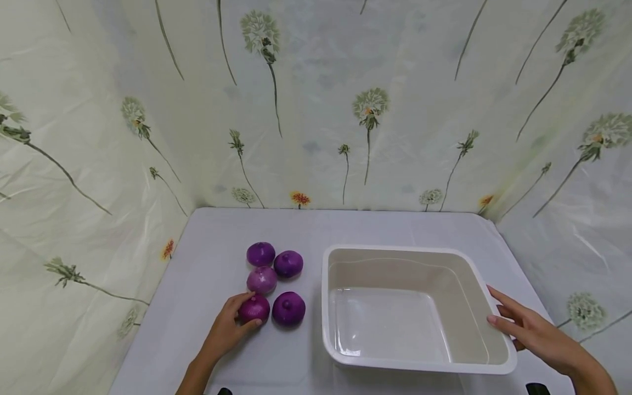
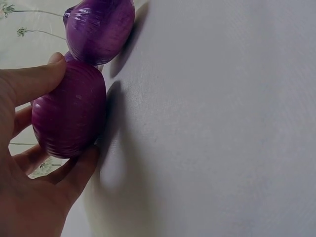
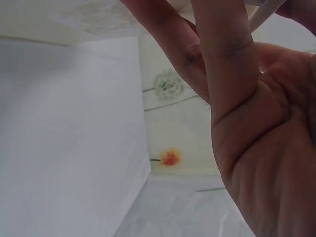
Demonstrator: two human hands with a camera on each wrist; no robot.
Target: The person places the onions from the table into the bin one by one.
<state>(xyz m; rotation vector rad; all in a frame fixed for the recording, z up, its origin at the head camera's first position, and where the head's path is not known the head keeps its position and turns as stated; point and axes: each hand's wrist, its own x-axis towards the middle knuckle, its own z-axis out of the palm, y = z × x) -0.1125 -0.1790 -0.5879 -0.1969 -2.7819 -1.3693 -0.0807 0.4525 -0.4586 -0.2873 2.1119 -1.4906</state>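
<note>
My left hand (image 1: 224,332) grips a red onion (image 1: 254,310) at the front left of a small group, thumb on one side and fingers on the other. The left wrist view shows this dark purple onion (image 2: 71,113) between thumb and fingers, close to the white cloth. Just right of it sits another onion (image 1: 288,309); behind lie a paler onion (image 1: 262,280) and two more purple ones. At the right, my right hand (image 1: 540,334) holds the rim of a white rectangular tub (image 1: 419,367), thumb over the edge and fingers outside. Nothing lies inside the tub.
A white cloth (image 1: 217,236) covers the table. Curtains with a dandelion print (image 1: 316,137) hang behind it and along both sides. Two small dark objects, one of them a black piece (image 1: 537,389), poke in at the bottom edge of the head view.
</note>
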